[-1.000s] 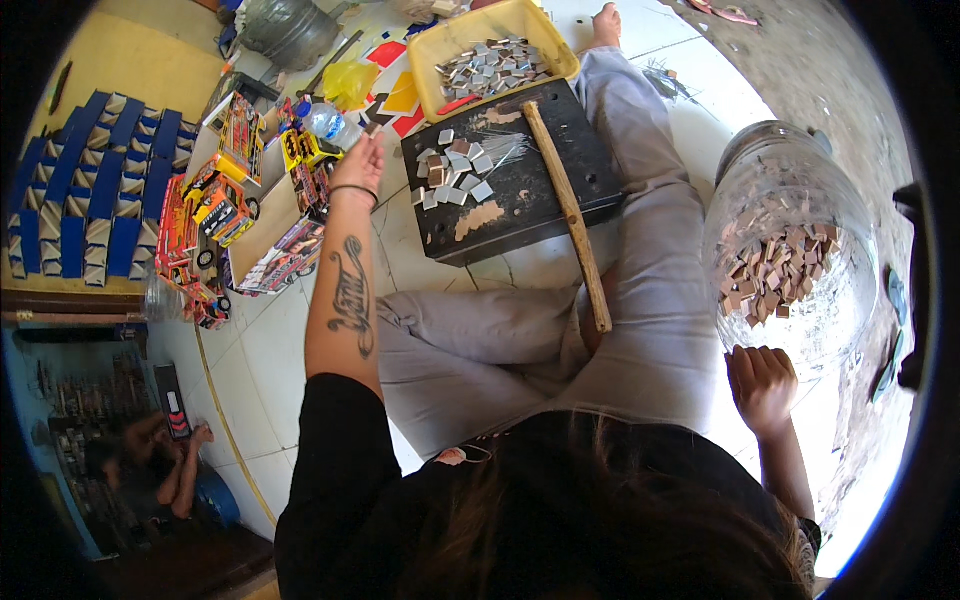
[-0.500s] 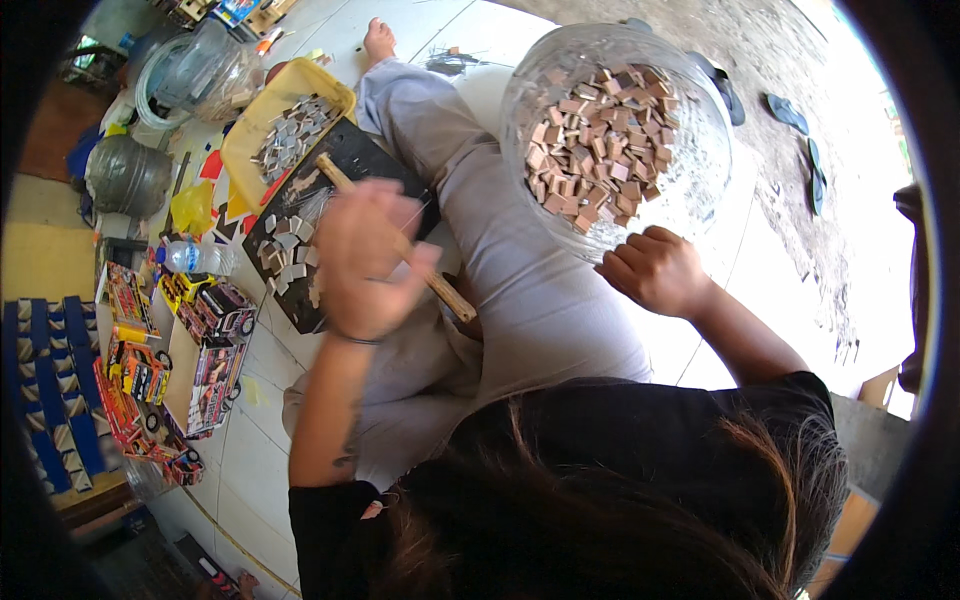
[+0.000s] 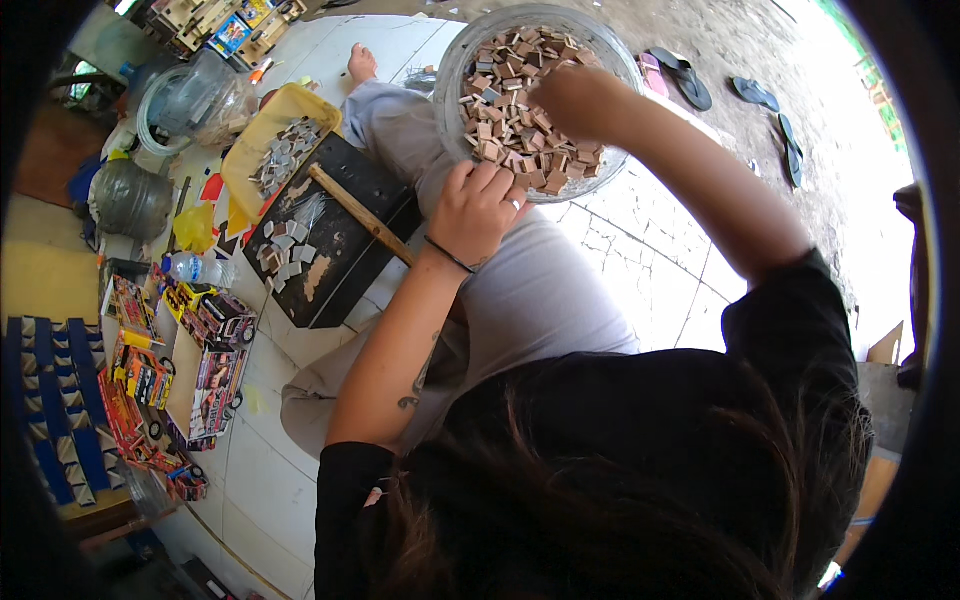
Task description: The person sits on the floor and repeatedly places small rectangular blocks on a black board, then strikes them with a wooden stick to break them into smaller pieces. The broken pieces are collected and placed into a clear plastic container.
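Spreading beneath you, with twelve o'clock at the top of the view, the white tiled floor (image 3: 650,235) is bare around two o'clock and gives way farther out to grey-brown earth ground (image 3: 775,45). Your outstretched leg in grey trousers (image 3: 560,265) runs up toward eleven. Between twelve and one you have the big round clear-plastic tub (image 3: 447,110), its mouth facing up toward you and about as wide one way as the other. That leg passes its eight o'clock side, so your open room lies off its four o'clock edge. At ten, past the leg, sits the oblong black block (image 3: 345,258), its long axis running from about half past one to half past seven; just beyond it is the yellow plastic tray (image 3: 245,150). Across the block lies the straight brown wooden stick (image 3: 355,209), pointing from ten to four. Your right hand (image 3: 575,105), blurred, reaches over the tub's four o'clock rim; its fingertips are hidden, so whether they grasp anything cannot be told. Your left hand (image 3: 478,210) is at the seven o'clock rim, fingers curled; whether they grip it is unclear. Small square brown pieces (image 3: 500,65) are heaped inside.
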{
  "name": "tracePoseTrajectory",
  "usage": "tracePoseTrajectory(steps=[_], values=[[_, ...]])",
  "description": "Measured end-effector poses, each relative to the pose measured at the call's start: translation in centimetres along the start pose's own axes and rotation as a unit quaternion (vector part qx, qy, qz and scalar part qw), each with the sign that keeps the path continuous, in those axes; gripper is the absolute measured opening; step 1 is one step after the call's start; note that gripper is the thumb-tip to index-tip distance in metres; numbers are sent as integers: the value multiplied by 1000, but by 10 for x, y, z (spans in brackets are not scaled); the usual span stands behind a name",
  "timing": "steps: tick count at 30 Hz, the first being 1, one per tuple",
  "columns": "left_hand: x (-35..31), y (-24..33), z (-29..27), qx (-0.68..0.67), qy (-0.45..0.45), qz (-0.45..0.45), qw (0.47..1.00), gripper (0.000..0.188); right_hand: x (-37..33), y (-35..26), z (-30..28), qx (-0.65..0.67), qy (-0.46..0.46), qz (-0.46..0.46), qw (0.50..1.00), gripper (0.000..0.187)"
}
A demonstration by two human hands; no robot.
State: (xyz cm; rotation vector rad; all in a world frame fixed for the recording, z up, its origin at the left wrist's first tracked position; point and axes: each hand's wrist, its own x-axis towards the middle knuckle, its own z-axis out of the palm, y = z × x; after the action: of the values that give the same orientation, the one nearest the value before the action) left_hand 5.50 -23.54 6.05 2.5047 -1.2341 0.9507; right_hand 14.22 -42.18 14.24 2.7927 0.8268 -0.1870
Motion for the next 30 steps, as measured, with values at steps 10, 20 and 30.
tracePoseTrajectory(steps=[10, 20, 30], values=[[-7, 1, 2, 1, -10, -2, 1000, 19, 112, -26, 57, 100, 7, 254, 962, 65], [-10, -2, 5, -5, -8, -1, 1000, 19, 37, -14, 22, 126, -388, -58, 911, 55], [-10, 2, 6, 29, -2, -1, 1000, 19, 113, 29, 30, 125, 40, 308, 942, 29]])
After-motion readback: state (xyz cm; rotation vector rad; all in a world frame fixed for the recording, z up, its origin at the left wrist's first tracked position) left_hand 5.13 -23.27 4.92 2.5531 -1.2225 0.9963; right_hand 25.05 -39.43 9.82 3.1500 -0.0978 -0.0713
